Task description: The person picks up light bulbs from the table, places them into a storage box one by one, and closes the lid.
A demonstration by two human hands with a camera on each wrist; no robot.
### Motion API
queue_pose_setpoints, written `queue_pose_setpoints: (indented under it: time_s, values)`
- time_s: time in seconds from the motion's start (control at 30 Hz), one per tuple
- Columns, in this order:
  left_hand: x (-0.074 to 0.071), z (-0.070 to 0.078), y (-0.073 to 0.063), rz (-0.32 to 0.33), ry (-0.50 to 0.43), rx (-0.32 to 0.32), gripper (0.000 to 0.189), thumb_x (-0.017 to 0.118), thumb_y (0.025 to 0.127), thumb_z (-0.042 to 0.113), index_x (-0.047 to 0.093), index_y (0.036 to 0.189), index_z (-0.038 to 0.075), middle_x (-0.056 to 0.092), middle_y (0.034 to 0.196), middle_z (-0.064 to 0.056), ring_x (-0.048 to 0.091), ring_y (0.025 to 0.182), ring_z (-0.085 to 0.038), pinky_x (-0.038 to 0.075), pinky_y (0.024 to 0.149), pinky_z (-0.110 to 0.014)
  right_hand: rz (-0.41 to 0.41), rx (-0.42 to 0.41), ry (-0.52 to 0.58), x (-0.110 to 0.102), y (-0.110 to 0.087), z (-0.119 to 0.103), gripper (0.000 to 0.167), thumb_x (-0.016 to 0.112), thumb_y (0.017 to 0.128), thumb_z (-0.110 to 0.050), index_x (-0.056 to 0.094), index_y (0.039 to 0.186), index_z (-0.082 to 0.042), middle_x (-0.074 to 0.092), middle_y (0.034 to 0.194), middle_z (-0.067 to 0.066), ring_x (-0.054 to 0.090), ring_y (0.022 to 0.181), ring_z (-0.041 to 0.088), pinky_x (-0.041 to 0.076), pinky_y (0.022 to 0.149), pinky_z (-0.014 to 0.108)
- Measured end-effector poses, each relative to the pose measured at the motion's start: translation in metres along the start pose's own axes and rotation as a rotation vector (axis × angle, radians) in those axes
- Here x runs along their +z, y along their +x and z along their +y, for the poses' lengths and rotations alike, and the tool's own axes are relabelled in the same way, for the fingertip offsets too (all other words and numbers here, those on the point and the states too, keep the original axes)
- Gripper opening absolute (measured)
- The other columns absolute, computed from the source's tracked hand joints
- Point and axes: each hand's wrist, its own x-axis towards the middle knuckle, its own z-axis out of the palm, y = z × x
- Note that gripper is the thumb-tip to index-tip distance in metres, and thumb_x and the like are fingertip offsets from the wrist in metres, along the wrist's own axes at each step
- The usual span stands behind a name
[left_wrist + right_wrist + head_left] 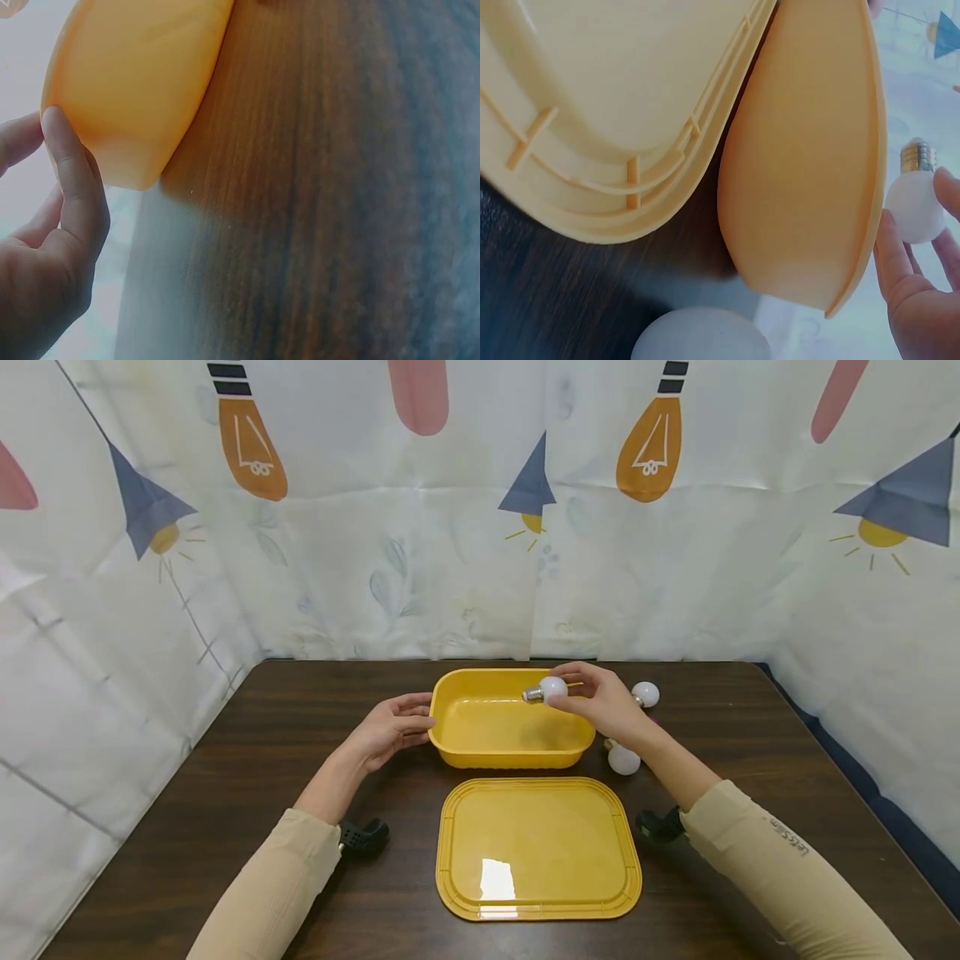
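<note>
My right hand (602, 697) pinches a white light bulb (553, 687) by its round glass, above the right part of a yellow plastic tub (510, 760). The bulb's metal screw base (917, 157) points left in the head view. At the tub's left end, my left hand (392, 727) grips the rim between thumb and fingers; the left wrist view has the thumb (64, 139) on the tub's outer wall. Two more bulbs lie right of the tub: one (623, 758) near its front corner and another (646, 694) farther back, partly behind my right hand.
A yellow lid (540, 852) lies flat on the dark wooden table (300, 735) in front of the tub, rim side up. A small pink bit shows beside my right wrist. A printed curtain (465, 568) stands behind the table and along both sides.
</note>
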Motion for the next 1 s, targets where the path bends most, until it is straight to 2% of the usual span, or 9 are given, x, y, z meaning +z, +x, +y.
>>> queue_pose_setpoints:
  time_s: [0.27,0.57,1.0]
  values:
    - [0.000,0.000,0.001,-0.011,0.010,0.004,0.062,0.066,0.101,0.004,0.038,0.155,0.000,0.063,0.125,-0.013,0.070,0.096,-0.018,0.059,0.086,-0.029,0.004,0.008,0.008,0.002,0.001,0.000,0.044,0.078,0.095,-0.022,0.063,0.135,-0.011,0.060,0.132,0.009,0.063,0.116,0.028,0.056,0.094,0.039]
    - [0.000,0.001,0.003,-0.013,0.015,0.010,0.061,0.066,0.101,0.003,0.039,0.156,0.001,0.063,0.125,-0.013,0.071,0.094,-0.017,0.059,0.084,-0.028,-0.008,-0.002,0.068,0.004,0.001,-0.003,0.046,0.078,0.095,-0.018,0.062,0.136,-0.006,0.061,0.132,0.014,0.062,0.116,0.033,0.057,0.092,0.036]
    - [0.000,0.000,0.001,0.003,0.007,-0.005,0.060,0.066,0.100,0.003,0.040,0.155,0.002,0.063,0.126,-0.013,0.071,0.094,-0.018,0.059,0.084,-0.028,-0.039,-0.015,0.078,0.011,0.004,-0.003,0.047,0.079,0.094,-0.017,0.061,0.136,-0.006,0.060,0.133,0.012,0.061,0.119,0.031,0.056,0.094,0.038]
